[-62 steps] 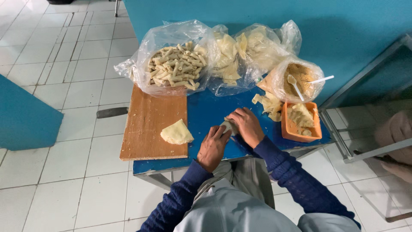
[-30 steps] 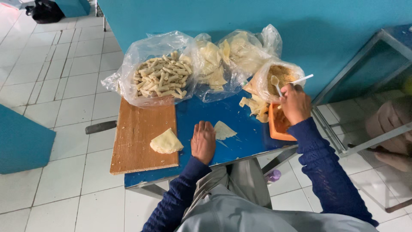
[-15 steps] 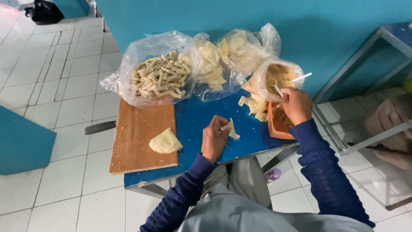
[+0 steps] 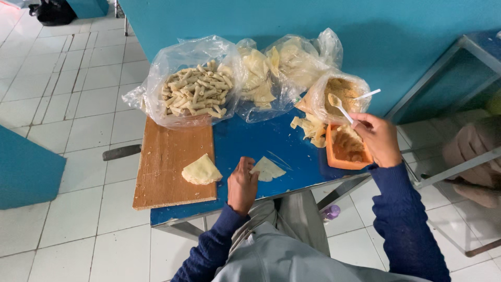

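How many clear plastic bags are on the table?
4: one of rolled pieces at the left, two of wrappers in the middle, one of filling at the right. More may be hidden behind.
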